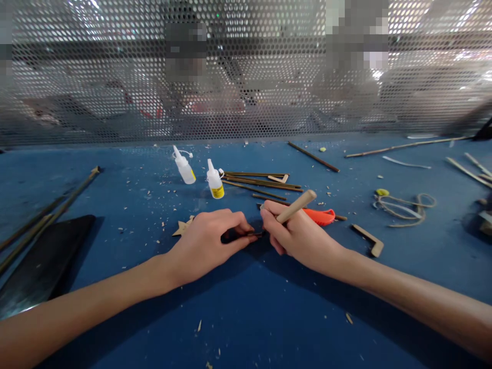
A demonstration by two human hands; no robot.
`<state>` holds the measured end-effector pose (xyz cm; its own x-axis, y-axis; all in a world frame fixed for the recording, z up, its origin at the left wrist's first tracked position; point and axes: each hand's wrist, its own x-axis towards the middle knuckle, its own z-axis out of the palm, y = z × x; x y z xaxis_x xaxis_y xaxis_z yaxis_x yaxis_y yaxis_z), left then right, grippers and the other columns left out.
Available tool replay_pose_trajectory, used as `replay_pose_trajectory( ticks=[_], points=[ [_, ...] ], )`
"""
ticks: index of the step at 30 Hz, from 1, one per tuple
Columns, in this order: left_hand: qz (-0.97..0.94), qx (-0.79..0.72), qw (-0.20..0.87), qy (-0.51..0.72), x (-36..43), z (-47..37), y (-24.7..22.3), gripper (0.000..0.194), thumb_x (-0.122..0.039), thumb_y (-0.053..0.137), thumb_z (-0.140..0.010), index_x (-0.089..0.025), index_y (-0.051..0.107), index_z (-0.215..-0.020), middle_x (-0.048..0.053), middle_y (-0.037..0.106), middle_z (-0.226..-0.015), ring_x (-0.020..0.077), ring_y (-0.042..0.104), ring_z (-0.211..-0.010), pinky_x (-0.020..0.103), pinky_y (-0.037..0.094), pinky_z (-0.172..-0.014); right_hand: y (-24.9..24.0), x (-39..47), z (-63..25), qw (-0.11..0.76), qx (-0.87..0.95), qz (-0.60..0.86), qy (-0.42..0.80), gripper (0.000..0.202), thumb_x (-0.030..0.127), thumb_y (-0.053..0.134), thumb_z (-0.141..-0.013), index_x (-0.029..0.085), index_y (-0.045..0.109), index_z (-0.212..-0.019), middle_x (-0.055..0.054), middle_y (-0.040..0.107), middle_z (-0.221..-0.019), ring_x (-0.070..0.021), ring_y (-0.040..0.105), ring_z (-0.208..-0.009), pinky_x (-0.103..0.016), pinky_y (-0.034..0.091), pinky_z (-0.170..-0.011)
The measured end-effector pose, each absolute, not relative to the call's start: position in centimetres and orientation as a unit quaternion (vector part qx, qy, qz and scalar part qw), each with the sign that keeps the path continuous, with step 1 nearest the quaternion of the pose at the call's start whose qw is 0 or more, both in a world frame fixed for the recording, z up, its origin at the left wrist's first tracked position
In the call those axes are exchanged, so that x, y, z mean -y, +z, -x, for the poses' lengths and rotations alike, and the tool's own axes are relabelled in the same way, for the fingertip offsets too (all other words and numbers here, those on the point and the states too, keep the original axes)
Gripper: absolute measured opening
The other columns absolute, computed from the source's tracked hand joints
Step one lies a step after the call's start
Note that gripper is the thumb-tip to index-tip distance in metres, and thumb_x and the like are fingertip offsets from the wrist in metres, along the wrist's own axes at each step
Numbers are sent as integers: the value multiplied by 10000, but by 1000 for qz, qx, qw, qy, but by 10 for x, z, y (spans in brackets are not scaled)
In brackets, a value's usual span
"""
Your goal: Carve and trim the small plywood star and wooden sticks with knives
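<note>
My left hand (215, 238) pinches a small dark piece (255, 234) between thumb and fingers, low over the blue table. Close on its right, my right hand (290, 230) is wrapped round a tool with a light wooden handle (298, 205), which slants up to the right; its working tip is hidden by my fingers. A wooden star (182, 227) lies partly behind my left hand. Beyond my right hand are an orange-handled tool (321, 217) and a thin dark stick (340, 218). Several brown sticks (265, 182) lie past both hands.
Two white glue bottles (217, 185) (186, 170) stand beyond my left hand. A black flat object (46, 261) and long sticks (73, 197) lie at left. On the right are an L-shaped wooden piece (368, 239) and coiled string (421, 211). A perforated metal screen (246, 77) rises behind.
</note>
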<state>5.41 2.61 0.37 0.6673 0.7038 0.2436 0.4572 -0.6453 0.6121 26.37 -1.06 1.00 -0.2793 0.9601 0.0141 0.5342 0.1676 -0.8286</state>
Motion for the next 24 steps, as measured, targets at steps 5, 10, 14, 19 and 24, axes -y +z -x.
replay_pose_trajectory(
  ticks=[5,10,14,19,24],
  points=[
    [-878,-330,252,239,-25,-55,4,63,-258,701,-906,-213,681,-866,-36,706,-821,130,647,-752,242,461,-692,10,8,-263,271,716,527,369,324,319,384,-1028,227,387,-717,75,489,-477,-87,474,-458,-244,384,-530],
    [-876,-333,255,237,-24,-53,4,80,-280,699,-909,-208,688,-875,-23,707,-827,136,646,-748,249,475,-694,7,13,-265,317,686,540,370,343,377,376,-1042,224,399,-735,73,502,-482,-81,463,-457,-240,381,-524],
    [-877,-336,254,232,-24,-53,4,80,-279,705,-906,-209,690,-870,-24,708,-822,138,648,-750,249,474,-688,5,16,-265,328,670,544,384,345,420,374,-1049,224,409,-766,79,502,-492,-73,452,-450,-233,379,-520],
    [-876,-331,262,234,-25,-55,5,75,-271,686,-916,-208,689,-876,-18,709,-815,141,647,-748,247,477,-684,8,14,-263,301,679,539,397,349,427,360,-1047,228,380,-761,83,499,-494,-73,455,-428,-239,377,-518],
    [-875,-329,261,238,-25,-54,5,86,-278,687,-915,-207,682,-865,-17,706,-812,139,649,-746,242,480,-681,10,10,-263,273,699,536,386,338,404,361,-1034,229,383,-745,82,476,-478,-84,446,-437,-242,368,-523]
  ],
)
